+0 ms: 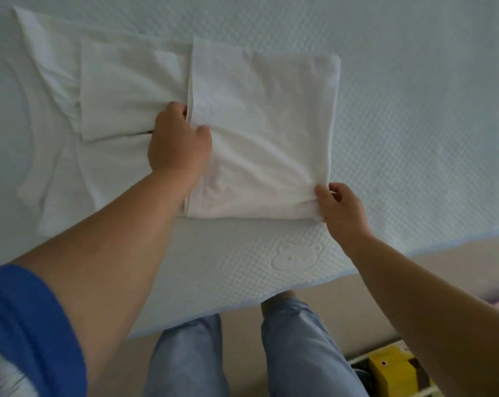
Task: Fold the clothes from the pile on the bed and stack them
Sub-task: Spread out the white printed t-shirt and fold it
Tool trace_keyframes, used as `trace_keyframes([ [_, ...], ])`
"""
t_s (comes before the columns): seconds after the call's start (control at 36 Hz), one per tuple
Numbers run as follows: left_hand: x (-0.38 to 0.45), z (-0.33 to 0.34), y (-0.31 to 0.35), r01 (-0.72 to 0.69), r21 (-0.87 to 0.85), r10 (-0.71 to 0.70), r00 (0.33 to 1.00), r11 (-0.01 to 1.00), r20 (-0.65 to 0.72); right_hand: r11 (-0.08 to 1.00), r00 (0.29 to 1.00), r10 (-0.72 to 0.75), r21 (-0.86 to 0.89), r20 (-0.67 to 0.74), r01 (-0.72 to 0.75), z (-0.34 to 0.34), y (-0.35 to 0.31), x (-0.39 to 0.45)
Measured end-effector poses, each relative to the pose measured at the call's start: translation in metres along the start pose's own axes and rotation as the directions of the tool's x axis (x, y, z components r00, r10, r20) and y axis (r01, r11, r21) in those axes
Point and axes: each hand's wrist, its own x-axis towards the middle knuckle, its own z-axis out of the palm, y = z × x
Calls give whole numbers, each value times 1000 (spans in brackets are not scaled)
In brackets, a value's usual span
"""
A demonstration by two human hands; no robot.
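White garment (259, 133) lies flat on the bed (414, 81), partly folded: a squarish doubled panel sits on the right, w/ a sleeve and more fabric spread out to the left. Left hand (179, 141) is at the panel's left edge, fingers curled under the fold and thumb on top, gripping the cloth. Right hand (340, 204) pinches the panel's near right corner btwn thumb and fingers. Bed cover is pale, dimpled, w/ a small embossed bear face (295, 256) near the front edge. Blue sleeve (27, 325) shows on the left arm; legs in light blue trousers (297, 348) stand just beside the bed. Yellow object (391, 371) on the floor, bottom right.
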Motion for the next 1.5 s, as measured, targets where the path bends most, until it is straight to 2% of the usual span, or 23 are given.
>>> trace_keyframes([
  [0.06, -12, -3, 7, -113, 62, 117, 991, 992, -59, 994, 1000, 5, 110, 26, -8, -4, 6, -3],
  [0.11, -27, -2, 18, -291, 106, 298, 953, 951, -61, 992, 999, -7, 130, 41, 1, -8, 13, -8],
  [0.19, -44, 8, 42, -465, 195, 470, 882, 864, 22, 999, 996, -34, 2, 81, 34, -11, 30, -17],
  [0.28, -40, 23, 74, -539, 255, 531, 841, 802, 108, 978, 988, -88, -178, 128, 110, -9, 40, -24],
  [0.44, -10, 61, 134, -579, 146, 517, 796, 802, 316, 874, 968, -247, -420, 53, 246, -8, 37, -22],
  [0.56, 12, 78, 169, -573, 160, 475, 780, 804, 408, 759, 935, -342, -559, 95, 334, -12, 37, -20],
  [0.69, 33, 90, 196, -495, 260, 387, 844, 829, 371, 697, 888, -444, -577, 119, 426, -17, 37, -19],
  [0.78, 38, 95, 198, -502, 303, 385, 845, 810, 370, 671, 833, -548, -557, 71, 489, -21, 41, -17],
  [0.89, 46, 98, 194, -476, 206, 403, 860, 855, 313, 668, 807, -586, -521, 71, 531, -20, 50, -16],
  [0.97, 51, 104, 193, -445, 163, 400, 882, 881, 248, 690, 827, -557, -515, 70, 509, -15, 61, -24],
  [1.06, 50, 114, 189, -455, 148, 424, 884, 878, 198, 784, 928, -356, -507, 105, 358, -9, 69, -27],
  [1.11, 45, 120, 186, -455, 129, 434, 886, 881, 164, 831, 962, -247, -484, 119, 273, -4, 71, -25],
  [1.19, 32, 117, 178, -438, 26, 432, 895, 899, 111, 930, 978, -169, -310, 124, 200, -3, 69, -25],
  [1.28, 4, 99, 158, -526, -82, 532, 840, 847, 106, 981, 987, -139, -123, 81, 148, -11, 58, -23],
  [1.36, -23, 81, 117, -616, 17, 601, 775, 788, 193, 990, 989, -143, 0, 46, 143, -20, 32, -12],
  [1.5, -52, 65, 50, -611, 292, 535, 789, 736, 303, 985, 986, -162, -59, 38, 164, -11, -13, 25],
])
